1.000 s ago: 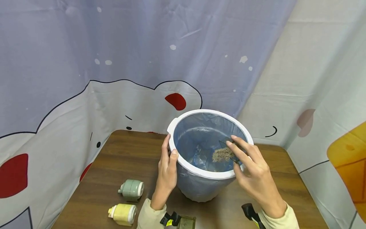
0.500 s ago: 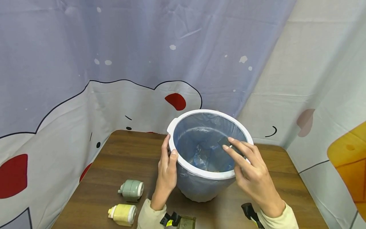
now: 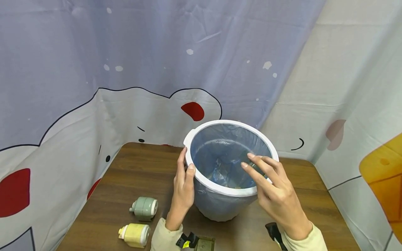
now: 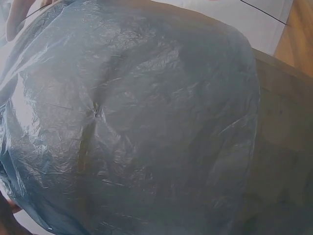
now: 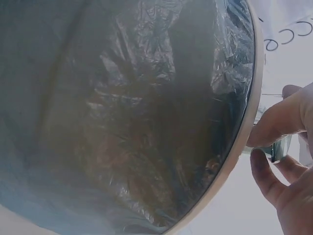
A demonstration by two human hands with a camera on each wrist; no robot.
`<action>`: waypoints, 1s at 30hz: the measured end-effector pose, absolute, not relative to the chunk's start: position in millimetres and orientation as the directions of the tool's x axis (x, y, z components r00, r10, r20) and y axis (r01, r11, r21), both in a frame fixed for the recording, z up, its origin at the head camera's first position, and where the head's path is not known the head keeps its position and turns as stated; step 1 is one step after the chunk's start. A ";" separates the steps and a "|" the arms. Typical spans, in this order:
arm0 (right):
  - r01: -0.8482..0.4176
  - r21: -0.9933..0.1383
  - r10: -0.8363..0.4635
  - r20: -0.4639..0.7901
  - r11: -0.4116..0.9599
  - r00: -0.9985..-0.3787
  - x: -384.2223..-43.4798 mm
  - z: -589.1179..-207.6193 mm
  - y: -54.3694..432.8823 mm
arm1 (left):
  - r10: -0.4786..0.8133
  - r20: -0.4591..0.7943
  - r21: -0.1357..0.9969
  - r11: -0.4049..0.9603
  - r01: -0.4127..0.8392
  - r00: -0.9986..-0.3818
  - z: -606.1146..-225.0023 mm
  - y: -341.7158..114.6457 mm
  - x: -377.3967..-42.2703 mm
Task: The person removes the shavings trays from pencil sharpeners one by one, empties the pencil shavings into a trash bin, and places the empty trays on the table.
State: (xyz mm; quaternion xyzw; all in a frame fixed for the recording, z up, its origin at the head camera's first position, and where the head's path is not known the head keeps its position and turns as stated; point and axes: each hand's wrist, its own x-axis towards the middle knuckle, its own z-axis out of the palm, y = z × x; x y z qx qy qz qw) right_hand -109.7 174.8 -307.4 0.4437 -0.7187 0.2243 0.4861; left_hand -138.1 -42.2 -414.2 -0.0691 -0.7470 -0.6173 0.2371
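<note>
A trash can (image 3: 220, 205) with a white rim ring and a bluish plastic liner stands in the middle of the head view. My left hand (image 3: 182, 191) grips its left rim, thumb on the ring and fingers along the outer side. Over the right rim, my right hand (image 3: 276, 188) pinches a small clear box (image 5: 278, 149) between thumb and fingers. In the head view, the fingers mostly hide that box. The crumpled liner (image 4: 161, 112) fills the left wrist view. A few brownish bits show low inside the can.
Left of the can, a green canister (image 3: 144, 207) and a yellow canister (image 3: 135, 235), both with white ends, lie on the wooden table (image 3: 147, 167). A small olive box (image 3: 205, 244) sits at the front edge of view. Printed cloth (image 3: 157, 52) hangs behind.
A brown clump at the right fingers dropped into the can and is gone from the hand. The right hand tilted the clear box slightly; the left hand stayed on the rim.
</note>
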 end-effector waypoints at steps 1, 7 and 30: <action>-0.854 0.111 -0.424 0.896 0.509 -0.136 -109.6 -307.3 175.0 | -0.191 0.444 0.887 0.232 0.399 -0.876 -415.6 -42.1 -139.0; -0.848 0.093 -0.405 0.902 0.522 -0.150 -108.9 -308.4 175.3 | -0.198 0.431 0.892 0.240 0.383 -0.880 -416.2 -41.7 -139.0; -0.819 -0.143 -0.206 0.930 0.556 -0.303 -100.7 -324.0 189.6 | -0.199 0.413 0.900 0.240 0.365 -0.889 -413.4 -42.4 -137.2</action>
